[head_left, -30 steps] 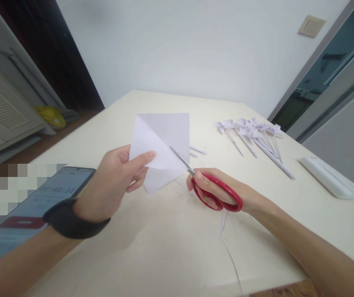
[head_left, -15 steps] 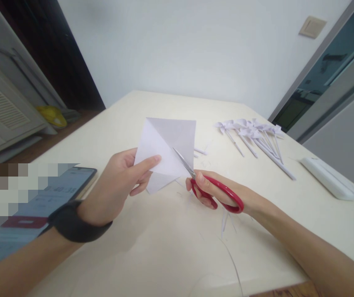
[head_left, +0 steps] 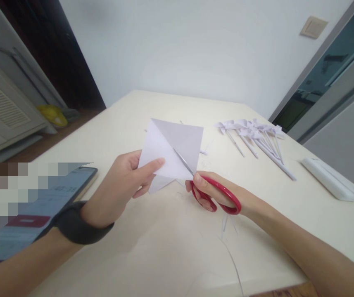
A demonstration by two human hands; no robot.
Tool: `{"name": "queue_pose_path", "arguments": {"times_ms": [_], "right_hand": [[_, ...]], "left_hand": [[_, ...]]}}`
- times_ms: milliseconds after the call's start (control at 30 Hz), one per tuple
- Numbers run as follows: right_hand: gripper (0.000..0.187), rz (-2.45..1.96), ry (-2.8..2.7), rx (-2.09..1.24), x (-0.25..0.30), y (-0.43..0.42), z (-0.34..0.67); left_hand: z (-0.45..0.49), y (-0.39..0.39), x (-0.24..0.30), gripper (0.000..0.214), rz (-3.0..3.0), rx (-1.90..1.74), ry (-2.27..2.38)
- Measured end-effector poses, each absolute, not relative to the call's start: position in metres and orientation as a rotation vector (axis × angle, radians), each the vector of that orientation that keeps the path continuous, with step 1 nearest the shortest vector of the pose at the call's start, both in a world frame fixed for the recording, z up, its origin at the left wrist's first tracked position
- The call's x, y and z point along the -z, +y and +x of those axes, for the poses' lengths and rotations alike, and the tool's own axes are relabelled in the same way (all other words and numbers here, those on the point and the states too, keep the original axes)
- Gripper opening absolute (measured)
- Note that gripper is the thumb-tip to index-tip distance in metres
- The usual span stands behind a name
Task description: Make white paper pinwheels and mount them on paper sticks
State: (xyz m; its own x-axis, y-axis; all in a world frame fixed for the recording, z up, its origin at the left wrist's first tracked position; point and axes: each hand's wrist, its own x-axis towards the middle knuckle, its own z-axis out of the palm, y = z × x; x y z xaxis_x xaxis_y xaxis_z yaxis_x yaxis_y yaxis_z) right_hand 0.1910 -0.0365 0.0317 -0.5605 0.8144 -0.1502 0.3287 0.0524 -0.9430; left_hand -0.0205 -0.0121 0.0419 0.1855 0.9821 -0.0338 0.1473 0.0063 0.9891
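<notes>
My left hand (head_left: 119, 189), with a black band on its wrist, pinches the lower left part of a creased white paper square (head_left: 177, 144) and holds it up over the cream table (head_left: 152, 247). My right hand (head_left: 223, 198) grips red-handled scissors (head_left: 217, 194), fingers through the loops. The scissor blades lie along a diagonal crease, cutting into the sheet from its lower right corner.
Several white paper pinwheels on sticks (head_left: 254, 134) lie at the back right. A white flat object (head_left: 330, 177) rests near the right edge. A phone (head_left: 37, 210) lies at the left. Thin paper slivers (head_left: 226, 225) are scattered in front of my right hand.
The sheet has shifted right and turned slightly clockwise. The scissor blades have gone further into the paper along the crease. Both hands stay in about the same place.
</notes>
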Motion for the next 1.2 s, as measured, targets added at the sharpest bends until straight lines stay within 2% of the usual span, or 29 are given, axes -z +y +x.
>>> {"name": "queue_pose_path", "arguments": {"times_ms": [500,767,1200], "right_hand": [[0.041,-1.182,-1.919,-1.519,-0.031,-0.037,0.191],[0.052,-1.269,-1.982,-1.475,-0.037,-0.040,0.188],[0.052,-1.411,-1.976,-1.456,-0.043,-0.040,0.180]], "left_hand": [[-0.022,-0.012,-0.041,0.036,1.384,-0.946,1.178],[-0.020,-0.013,-0.042,0.035,1.388,-0.933,1.182],[-0.018,-0.014,-0.044,0.035,1.398,-0.916,1.187]]}}
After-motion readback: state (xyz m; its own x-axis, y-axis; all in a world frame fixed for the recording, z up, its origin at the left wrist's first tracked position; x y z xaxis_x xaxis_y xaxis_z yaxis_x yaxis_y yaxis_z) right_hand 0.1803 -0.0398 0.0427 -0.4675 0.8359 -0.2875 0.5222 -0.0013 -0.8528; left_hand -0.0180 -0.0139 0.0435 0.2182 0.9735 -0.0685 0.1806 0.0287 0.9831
